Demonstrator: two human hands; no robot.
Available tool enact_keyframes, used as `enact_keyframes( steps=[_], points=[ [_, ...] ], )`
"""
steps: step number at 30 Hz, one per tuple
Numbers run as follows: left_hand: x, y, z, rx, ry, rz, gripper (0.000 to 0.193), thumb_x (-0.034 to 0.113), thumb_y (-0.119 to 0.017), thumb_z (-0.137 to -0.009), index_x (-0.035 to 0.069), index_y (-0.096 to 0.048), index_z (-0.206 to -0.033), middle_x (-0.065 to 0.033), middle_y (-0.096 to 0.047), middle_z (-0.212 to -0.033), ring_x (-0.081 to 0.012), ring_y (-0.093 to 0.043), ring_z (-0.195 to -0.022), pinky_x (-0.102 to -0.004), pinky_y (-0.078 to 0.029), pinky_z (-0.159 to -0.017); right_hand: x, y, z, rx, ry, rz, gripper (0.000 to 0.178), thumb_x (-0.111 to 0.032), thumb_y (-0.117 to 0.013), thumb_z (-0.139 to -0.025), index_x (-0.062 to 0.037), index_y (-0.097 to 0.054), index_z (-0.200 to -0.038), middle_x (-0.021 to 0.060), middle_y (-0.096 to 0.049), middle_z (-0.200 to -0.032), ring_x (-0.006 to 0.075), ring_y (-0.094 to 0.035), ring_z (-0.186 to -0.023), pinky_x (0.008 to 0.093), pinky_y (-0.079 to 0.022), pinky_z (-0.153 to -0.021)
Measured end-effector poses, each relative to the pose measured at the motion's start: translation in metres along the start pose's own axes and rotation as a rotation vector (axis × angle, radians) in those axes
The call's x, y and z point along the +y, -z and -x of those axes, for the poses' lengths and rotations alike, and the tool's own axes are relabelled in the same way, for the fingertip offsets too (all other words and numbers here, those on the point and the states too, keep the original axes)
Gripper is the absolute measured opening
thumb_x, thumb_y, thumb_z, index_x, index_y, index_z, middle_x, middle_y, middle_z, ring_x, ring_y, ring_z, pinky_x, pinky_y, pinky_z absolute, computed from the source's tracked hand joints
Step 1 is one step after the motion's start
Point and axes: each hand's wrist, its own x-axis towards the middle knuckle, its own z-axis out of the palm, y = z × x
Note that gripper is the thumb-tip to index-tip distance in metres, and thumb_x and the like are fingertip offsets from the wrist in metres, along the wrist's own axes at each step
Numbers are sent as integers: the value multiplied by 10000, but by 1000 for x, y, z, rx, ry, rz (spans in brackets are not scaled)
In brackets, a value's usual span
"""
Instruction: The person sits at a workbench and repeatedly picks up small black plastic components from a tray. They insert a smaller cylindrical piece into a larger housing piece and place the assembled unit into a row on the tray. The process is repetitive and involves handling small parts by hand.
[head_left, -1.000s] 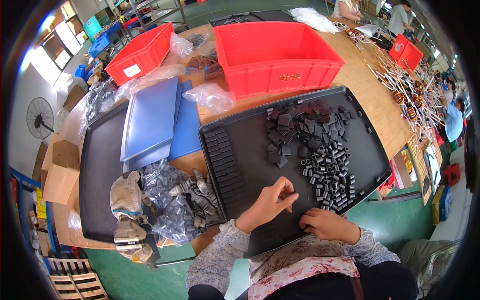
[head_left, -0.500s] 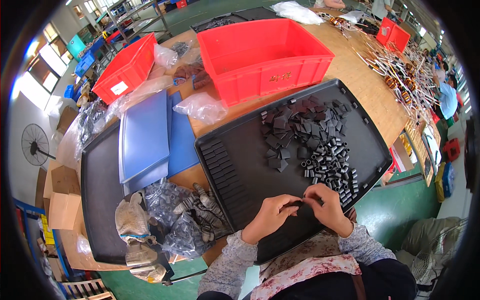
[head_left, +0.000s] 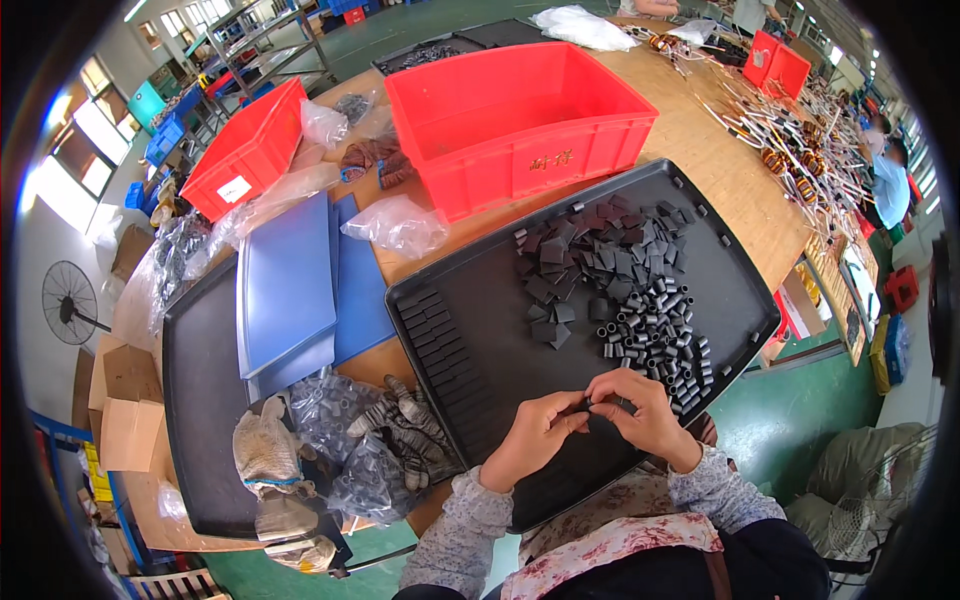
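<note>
Over the near part of a black tray [head_left: 490, 310], my left hand [head_left: 528, 438] and my right hand [head_left: 647, 412] meet fingertip to fingertip. Both are closed in a pinch around a small black piece [head_left: 587, 405], mostly covered by the fingers; its exact shape cannot be made out. Just beyond my right hand lies a heap of short black tubes [head_left: 655, 330], with several standing in loose rows. Thin flat black squares [head_left: 610, 245] are piled behind the tubes. Along the tray's left side, black pieces [head_left: 440, 335] lie in a neat column.
A large red bin [head_left: 540, 150] stands behind the tray, a second red bin [head_left: 245, 150] farther left. Blue sheets [head_left: 288, 280], bagged grey parts [head_left: 370, 480] and work gloves [head_left: 268, 450] lie left. Wound coils with white leads [head_left: 790, 165] cover the far right of the table.
Both hands have moved slightly left and closer together, with the right fingers now against the left fingertips. The trays and bins stay in place; the view has shifted a little.
</note>
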Motion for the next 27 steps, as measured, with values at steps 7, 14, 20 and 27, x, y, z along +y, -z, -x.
enact_keyframes(
  steps=[7, 14, 20, 27],
  points=[
    [4, 2, -1, 12, -1, -77, 251, 8, -593, -969, -82, -628, -1200, -108, -695, -1013, -154, -688, -841, -280, -547, -763, 0, -1, -9, 3, 173, 215, 164, 8, -769, -767, -39, -653, -873, 86, -665, -1056, 274, -620, -965, 360, -509, -816],
    [-3, 5, 4, 138, -15, -129, 254, 9, -594, -959, -57, -632, -1201, -118, -698, -993, -206, -691, -843, -309, -548, -766, 13, -6, -24, -52, 62, -65, 171, 3, -737, -798, -44, -666, -946, 93, -653, -1084, 303, -616, -1002, 376, -505, -856],
    [4, -1, 38, 257, -374, -890, 235, -20, -661, -849, 25, -676, -1079, -139, -659, -940, -329, -619, -924, -413, -530, -796, 23, -9, -84, 9, 433, 382, 322, -15, -741, -773, -56, -644, -1077, 115, -644, -1112, 318, -615, -1038, 383, -514, -889],
    [10, -19, 53, 269, -362, -1002, 124, 6, -745, -784, 34, -718, -901, -90, -633, -951, -267, -618, -897, -364, -535, -766, 59, -20, -88, 56, 506, 384, 254, 7, -743, -752, -42, -679, -993, 85, -667, -956, 296, -625, -924, 387, -524, -823]
  ],
)
